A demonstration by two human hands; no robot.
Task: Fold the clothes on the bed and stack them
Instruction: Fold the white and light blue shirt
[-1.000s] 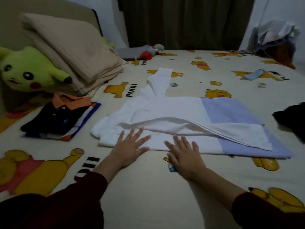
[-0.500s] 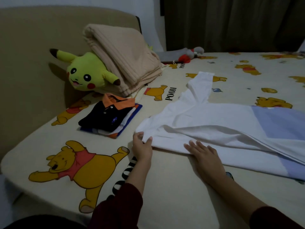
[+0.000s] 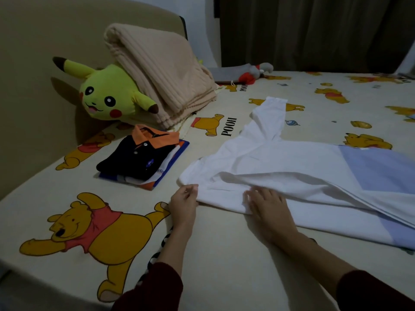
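While the bed carries it all, white & blue shirt lies spread across the middle, folded stack just to its left. My right hand rests flat on the hem, fingers spread; left hand grip pinching the shirt's corner.

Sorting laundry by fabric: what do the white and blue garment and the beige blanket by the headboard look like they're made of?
The white and blue garment looks like thin matte woven cloth, likely cotton: it drapes in soft creases where the left hand pinches its corner. The beige blanket looks like thick plush, perhaps fleece: raised ribs and a bulky fold.
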